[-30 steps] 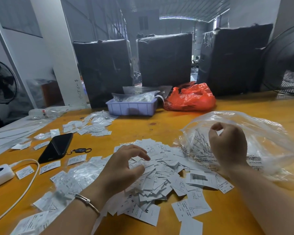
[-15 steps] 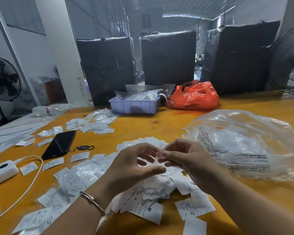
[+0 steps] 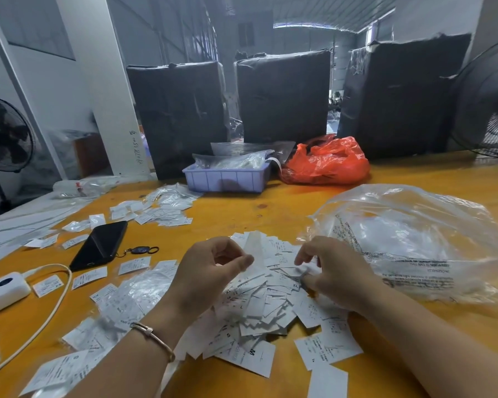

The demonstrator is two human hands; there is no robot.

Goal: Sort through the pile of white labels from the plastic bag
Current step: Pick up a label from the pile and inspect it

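One label (image 3: 255, 251) is pinched by left hand (image 3: 210, 271); another in the pile (image 3: 270, 305) is pinched by right hand (image 3: 332, 271) fingers.

phone (image 3: 99, 245): black, face down on the orange table (image 3: 270, 208)
key fob (image 3: 140, 250): just right of the phone
charger (image 3: 2, 293): white, at the left edge, cable (image 3: 56, 305) looping toward the viewer
tray (image 3: 227, 179): lilac, far side, holding clear bags
red bag (image 3: 327, 162): crumpled, touching the tray's right end
black bales (image 3: 282, 96): three, upright behind the table
fans (image 3: 5, 133): far left and far right
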